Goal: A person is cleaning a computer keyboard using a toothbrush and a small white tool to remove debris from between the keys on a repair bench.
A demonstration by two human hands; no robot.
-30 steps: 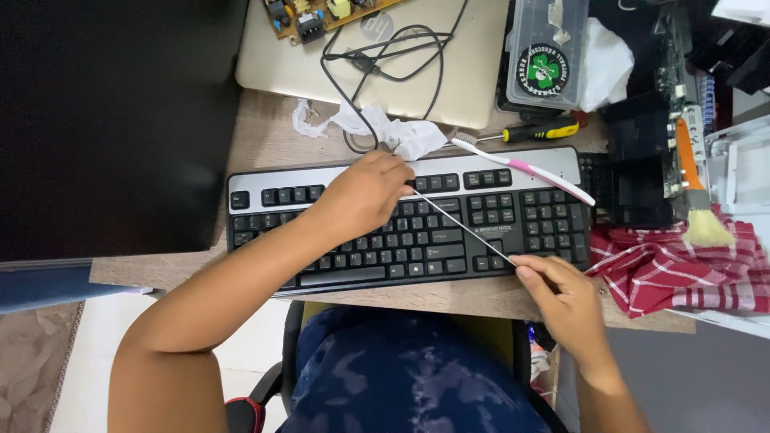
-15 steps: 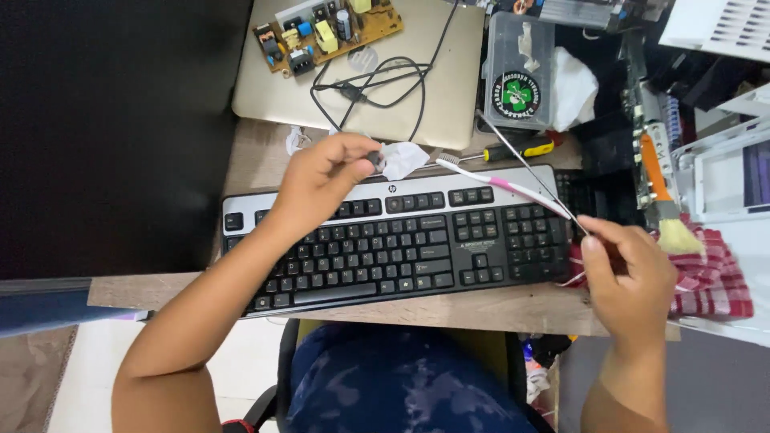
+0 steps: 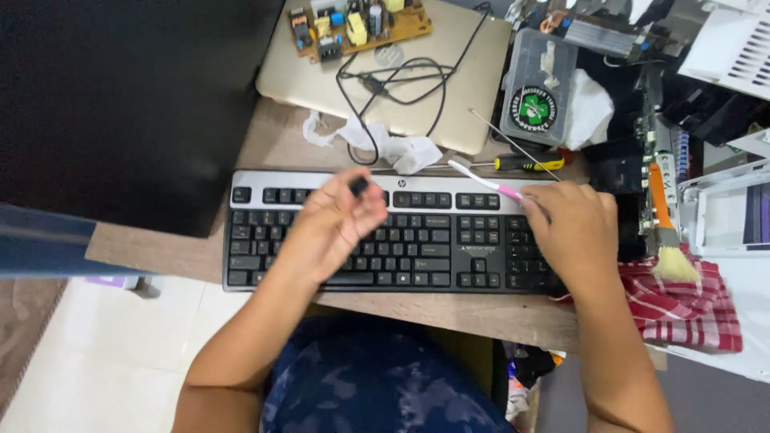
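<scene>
Keycap [image 3: 358,186], small, black, was pinched between left hand [image 3: 333,224] fingertips above keyboard [image 3: 385,240] left half. Right hand [image 3: 571,232] rested on keyboard right end, fingers closed around pink-white toothbrush [image 3: 485,182], head pointing toward crumpled tissue [image 3: 405,152].

We are seeing the keyboard [image 3: 401,240] lying on the desk [image 3: 273,144], a laptop [image 3: 449,88] behind it carrying a circuit board [image 3: 361,24], a screwdriver [image 3: 525,163] between them, and a cloth [image 3: 682,309] lying right of the keyboard.
</scene>
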